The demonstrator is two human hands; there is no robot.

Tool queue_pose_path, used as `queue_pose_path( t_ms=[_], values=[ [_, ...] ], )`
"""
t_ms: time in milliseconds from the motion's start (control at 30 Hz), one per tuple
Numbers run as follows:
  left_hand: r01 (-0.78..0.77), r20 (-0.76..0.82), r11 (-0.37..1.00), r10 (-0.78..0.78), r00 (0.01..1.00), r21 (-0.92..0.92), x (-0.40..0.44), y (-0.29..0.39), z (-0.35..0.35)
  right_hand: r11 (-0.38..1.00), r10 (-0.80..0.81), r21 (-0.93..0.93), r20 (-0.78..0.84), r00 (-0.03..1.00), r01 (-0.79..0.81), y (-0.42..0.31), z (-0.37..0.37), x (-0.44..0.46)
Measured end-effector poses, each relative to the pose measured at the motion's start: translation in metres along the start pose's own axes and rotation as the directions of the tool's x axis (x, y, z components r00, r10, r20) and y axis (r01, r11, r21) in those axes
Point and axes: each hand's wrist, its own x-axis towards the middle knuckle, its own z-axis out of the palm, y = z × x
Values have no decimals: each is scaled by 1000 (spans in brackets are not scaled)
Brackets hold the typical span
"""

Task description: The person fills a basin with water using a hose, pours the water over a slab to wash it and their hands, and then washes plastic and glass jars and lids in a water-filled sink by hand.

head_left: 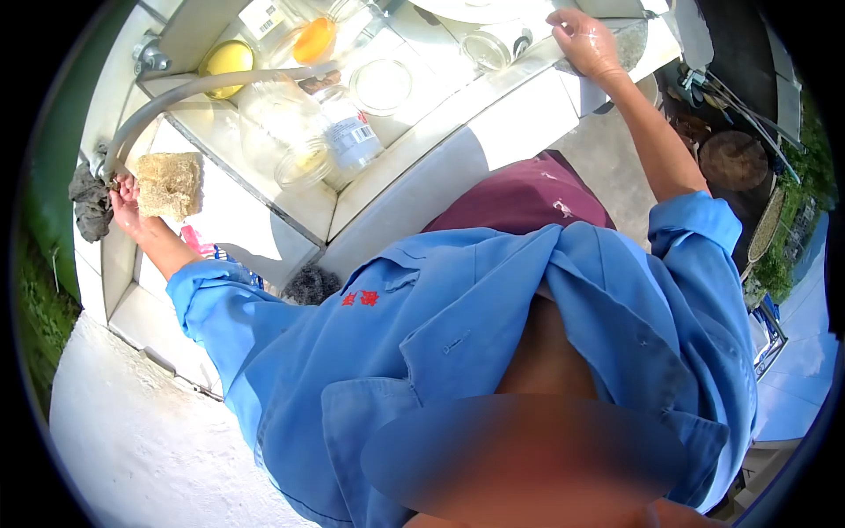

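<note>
Left hand [128,206]: curled at the tap [99,158], left of the sink [449,128]; cannot tell its grip
Right hand [585,42]: fingers bent, at the sink's right end; hold unclear
Hose [180,91]: tap into sink
Clear jar [271,114]: inside sink

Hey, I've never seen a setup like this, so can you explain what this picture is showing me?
There's no machine here, just a person with two bare hands. The only picture comes from a camera worn on the head, facing forward and down, so the blue shirt fills the middle.

In front is a white-tiled basin with clear containers, including a labelled jar, and a grey hose reaching over them.

The left hand is at the hose's lower end, beside a tan scrubbing sponge and a dark grey cloth. The right hand is by the basin's far right edge, fingers curled. I can't tell whether either hand grips anything.
</note>
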Motion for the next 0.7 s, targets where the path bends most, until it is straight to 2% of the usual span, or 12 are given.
queue_pose_path(
  t_ms=[33, 67, 167, 233, 300, 400, 467, 500, 533, 567, 633, 700],
  values=[
    [13, -113, 997, -4, 994, 75, 2, 5, -11, 1000, 4, 3, -4, 1000, -4, 1, 0, 0],
    [49, 52, 999, -49, 997, -1, 4, 7, -21, 1000, 5, 5, -4, 1000, -5, 1, -1, -1],
    [61, -107, 997, -56, 993, 45, 13, 11, -37, 1000, 10, 7, -21, 1000, -10, 4, -2, -1],
    [188, -549, 958, -40, 835, 217, 9, 8, -10, 1000, 10, 16, -25, 1000, -10, 5, -2, -1],
    [448, -704, 774, -5, 710, 447, -25, -2, 92, 999, 9, 34, -24, 1000, -8, 7, -1, -2],
    [387, -751, 662, 439, 493, 642, -51, 19, 89, 998, 30, 53, -85, 996, -26, 15, 14, 0],
    [109, -479, 486, 754, 449, 867, -68, 26, 134, 997, 22, 74, -135, 991, -12, 19, 24, 1],
    [-2, -378, 419, 820, 430, 908, -70, 22, 173, 997, 12, 71, -150, 989, -1, 15, 20, -1],
    [-159, -245, 345, 861, 446, 925, -65, -8, 253, 998, -15, 54, -109, 994, 21, 11, 23, 5],
    [-256, -160, 373, 789, 593, 892, -61, -27, 279, 996, 0, 90, -114, 993, 10, 16, 20, 3],
    [-186, -118, 499, 516, 848, 847, -42, -73, 310, 993, -27, 114, -119, 993, 41, 15, 21, -1],
    [-23, -120, 629, 184, 976, 777, -10, -135, 332, 992, -22, 125, -103, 994, 34, 14, 19, -1]
  ],
)
